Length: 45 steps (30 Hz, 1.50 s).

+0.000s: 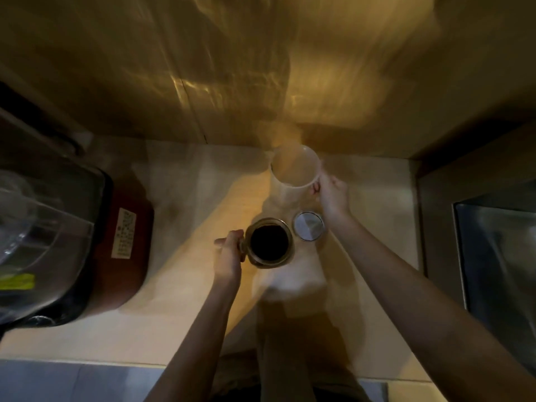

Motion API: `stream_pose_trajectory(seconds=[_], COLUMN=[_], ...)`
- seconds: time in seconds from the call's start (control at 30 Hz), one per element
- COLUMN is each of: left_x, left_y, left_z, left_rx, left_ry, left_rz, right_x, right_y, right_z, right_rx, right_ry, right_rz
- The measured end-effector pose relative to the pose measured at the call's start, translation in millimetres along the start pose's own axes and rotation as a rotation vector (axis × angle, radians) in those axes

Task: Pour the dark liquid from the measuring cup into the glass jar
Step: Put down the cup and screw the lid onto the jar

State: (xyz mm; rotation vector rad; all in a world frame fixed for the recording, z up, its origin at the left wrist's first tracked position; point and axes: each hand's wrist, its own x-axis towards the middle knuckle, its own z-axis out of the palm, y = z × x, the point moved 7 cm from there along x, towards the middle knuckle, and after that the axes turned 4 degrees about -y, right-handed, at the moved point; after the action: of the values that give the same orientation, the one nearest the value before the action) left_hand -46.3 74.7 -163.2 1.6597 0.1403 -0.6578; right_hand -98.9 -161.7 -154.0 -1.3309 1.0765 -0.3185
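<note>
The glass jar [269, 242] stands on the pale counter [179, 198] in the middle, its mouth open and dark liquid showing inside. My left hand [229, 255] grips the jar's left side. Behind it, near the wall, the translucent white measuring cup [294, 172] stands upright and looks empty inside. My right hand [332, 195] holds the cup's handle on its right side. The frame is blurred by motion.
A round silver lid [308, 226] lies on the counter just right of the jar. A dark red appliance with a label [124, 236] and a clear plastic cover [37, 227] fill the left. A steel sink [499, 256] lies at the right. A glossy wall stands behind.
</note>
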Motion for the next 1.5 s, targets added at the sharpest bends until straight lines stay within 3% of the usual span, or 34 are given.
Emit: stream_pose_trajectory(seconds=[0.2,0.27,0.4,0.5,0.7,0.83,1.13,1.3,1.5], left_x=[0,0,2,10,11,9,10,11,6], left_y=[-12,-12,-3,2,-9,-21,-20,-20,0], left_z=[11,11,9,16,25,24,18,17,14], left_rx=[-0.030,0.057,0.150,0.027,-0.017,-0.008,0.035,0.152,0.268], left_ry=[-0.031,-0.065,-0.045,-0.085,-0.146,-0.133,-0.125,-0.157,-0.295], left_rz=[-0.073,-0.040,-0.042,-0.029,-0.034,-0.061,-0.063,-0.069,0.093], right_x=[-2,-5,-10,-16,-35,-37,-49,-70,-103], right_y=[-1,-1,10,31,64,66,46,20,-11], right_z=[-2,-5,-26,-38,-18,-9,-25,-30,-24], right_rx=[-0.171,-0.221,-0.128,-0.221,-0.792,-1.085,-1.078,-1.060,-1.123], right_ry=[-0.002,0.012,0.176,0.223,-0.174,-0.194,-0.210,-0.311,-0.448], right_rz=[-0.056,-0.088,-0.113,-0.102,-0.169,-0.271,-0.340,-0.358,-0.499])
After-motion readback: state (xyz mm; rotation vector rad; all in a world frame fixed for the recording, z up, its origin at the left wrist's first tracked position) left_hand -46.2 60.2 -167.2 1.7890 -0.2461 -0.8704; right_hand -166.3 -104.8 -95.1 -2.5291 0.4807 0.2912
